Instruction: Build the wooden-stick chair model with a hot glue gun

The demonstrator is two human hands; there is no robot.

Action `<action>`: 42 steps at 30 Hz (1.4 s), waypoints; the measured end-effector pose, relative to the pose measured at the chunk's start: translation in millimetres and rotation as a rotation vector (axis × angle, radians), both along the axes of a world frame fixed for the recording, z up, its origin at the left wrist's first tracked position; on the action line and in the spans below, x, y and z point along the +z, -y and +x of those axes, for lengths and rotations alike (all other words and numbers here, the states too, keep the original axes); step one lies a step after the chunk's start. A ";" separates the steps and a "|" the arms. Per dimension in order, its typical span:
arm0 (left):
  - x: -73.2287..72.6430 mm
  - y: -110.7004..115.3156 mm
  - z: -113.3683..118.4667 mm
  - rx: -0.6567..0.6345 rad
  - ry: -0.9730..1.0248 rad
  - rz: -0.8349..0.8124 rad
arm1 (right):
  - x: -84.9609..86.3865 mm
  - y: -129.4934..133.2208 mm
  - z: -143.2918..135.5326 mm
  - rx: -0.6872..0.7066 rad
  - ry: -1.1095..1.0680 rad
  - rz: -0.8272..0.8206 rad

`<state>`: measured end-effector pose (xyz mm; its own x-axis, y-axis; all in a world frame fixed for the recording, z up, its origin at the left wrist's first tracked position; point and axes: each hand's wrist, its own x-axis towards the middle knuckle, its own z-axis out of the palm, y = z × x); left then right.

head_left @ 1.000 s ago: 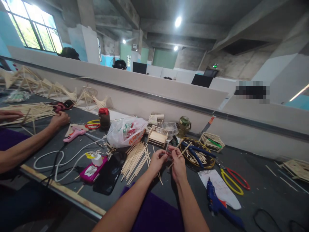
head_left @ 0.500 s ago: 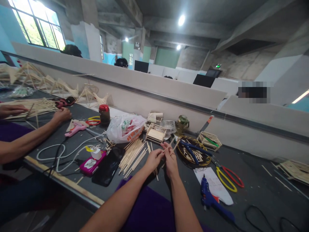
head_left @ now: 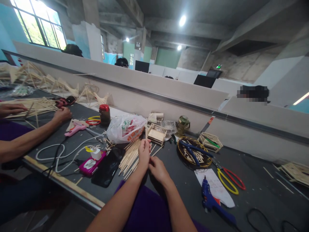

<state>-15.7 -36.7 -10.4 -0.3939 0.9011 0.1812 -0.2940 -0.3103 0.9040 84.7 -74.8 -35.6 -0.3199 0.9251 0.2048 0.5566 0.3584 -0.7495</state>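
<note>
My left hand [head_left: 144, 154] is closed around a thin wooden stick [head_left: 146, 132], whose upper end stands up above the fingers. Just below and to the right, my right hand [head_left: 158, 169] has its fingers curled together close to the left wrist; what they grip is hidden. Beside and partly behind my left hand lies a spread pile of wooden sticks [head_left: 130, 156]. Beyond the hands sits a small wooden stick model [head_left: 156, 134], like a little frame with a flat panel.
To the right are a round basket [head_left: 179, 154] with stick pieces and blue-handled pliers, red-and-yellow-handled pliers [head_left: 228, 182], and a blue glue gun [head_left: 210, 199] on paper. A phone [head_left: 108, 167], power strip [head_left: 90, 164] and plastic bag [head_left: 118, 129] lie left. A co-worker's hand [head_left: 62, 115] works farther left.
My hands have moved left and come apart slightly. The stick, tilted to the right earlier, is now nearly upright in my left hand; my right hand has dropped lower.
</note>
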 end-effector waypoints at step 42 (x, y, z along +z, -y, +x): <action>-29.2 9.0 41.4 -0.693 -0.185 0.020 | 29.0 -13.9 46.7 -0.230 -0.451 0.176</action>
<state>25.7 -45.7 -39.6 0.3065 0.9288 0.2085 -0.2715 -0.1246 0.9543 131.4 -60.9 -6.5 0.0429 0.9001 0.4336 0.2721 0.4071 -0.8719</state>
